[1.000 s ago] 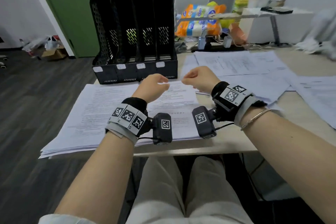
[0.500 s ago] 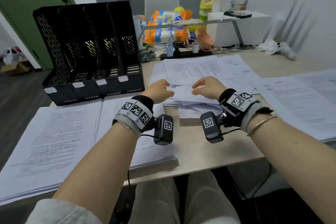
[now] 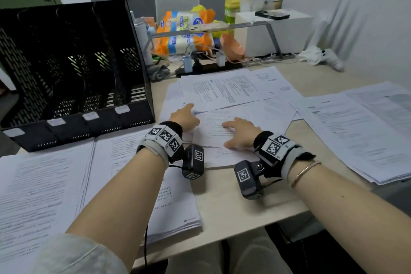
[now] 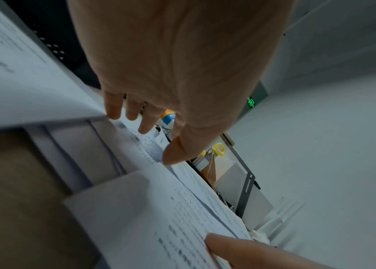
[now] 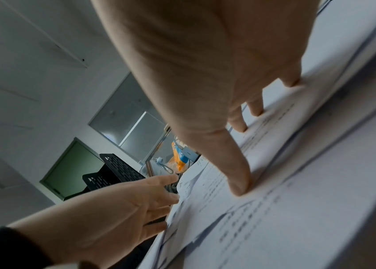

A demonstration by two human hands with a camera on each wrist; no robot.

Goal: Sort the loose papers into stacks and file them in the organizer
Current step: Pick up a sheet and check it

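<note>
Since half a second earlier, both hands had uncurled and spread flat onto the loose papers, and the camera had panned right. In the head view, the left hand [image 3: 185,115] lay with fingers spread at the left edge of a sheet [image 3: 213,138] mid-desk [image 3: 233,202], the right hand [image 3: 241,132] pressing flat on that sheet. The organizer [image 3: 73,73] stood just left, beyond two stacks [image 3: 40,189]. In the left wrist view, straight fingers [image 4: 113,109] touched the papers' [image 4: 159,209] edges. In the right wrist view, fingertips [image 5: 239,187] pressed down on the papers [image 5: 297,209].
</note>
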